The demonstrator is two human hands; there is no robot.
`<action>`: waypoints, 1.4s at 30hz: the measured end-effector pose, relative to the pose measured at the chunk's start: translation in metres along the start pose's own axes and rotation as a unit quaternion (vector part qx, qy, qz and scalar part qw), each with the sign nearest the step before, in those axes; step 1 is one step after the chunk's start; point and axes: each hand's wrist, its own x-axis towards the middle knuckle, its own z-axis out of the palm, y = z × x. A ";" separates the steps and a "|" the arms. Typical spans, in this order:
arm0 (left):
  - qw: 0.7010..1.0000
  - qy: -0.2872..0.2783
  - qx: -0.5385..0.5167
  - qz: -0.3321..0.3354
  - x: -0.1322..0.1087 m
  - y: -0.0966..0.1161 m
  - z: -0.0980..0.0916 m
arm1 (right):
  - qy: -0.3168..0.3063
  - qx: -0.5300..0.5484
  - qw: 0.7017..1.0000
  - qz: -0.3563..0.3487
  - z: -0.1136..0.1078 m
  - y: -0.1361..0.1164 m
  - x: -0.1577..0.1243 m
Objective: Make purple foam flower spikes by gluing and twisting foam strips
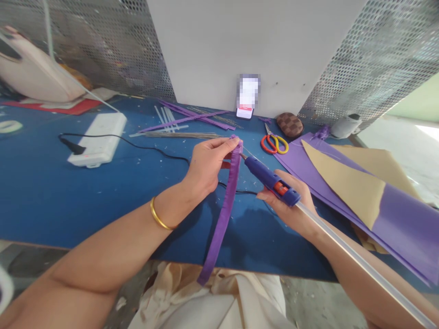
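A fringed purple paper strip (224, 214) hangs from the pinched fingers of my left hand (211, 162), its lower end reaching past the table's front edge. In my right hand (291, 196) is a blue hot glue gun (262, 171), its nozzle pointing at the top of the strip. Whether the nozzle touches the paper I cannot tell. A long clear glue stick (356, 251) juts from the back of the gun, over my right forearm. A thin wire or thread shows near the strip's top end.
Scissors (274, 142) with red and yellow handles, a checkered pouch (290, 124) and purple sheets (404, 219) lie to the right. A phone (247, 98) leans on the back panel. Glue sticks (169, 119), wires (185, 135) and purple strips (192, 113) lie behind. A white power strip (99, 139) sits left.
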 end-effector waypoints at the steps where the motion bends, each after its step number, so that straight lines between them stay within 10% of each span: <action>1: 1.000 0.000 -0.001 0.001 0.000 0.000 0.000 | -0.002 -0.001 1.000 0.001 0.000 -0.001 0.000; 42: 0.998 0.054 -0.007 0.028 0.005 0.001 -0.001 | -0.006 -0.111 0.984 -0.142 0.000 -0.009 0.001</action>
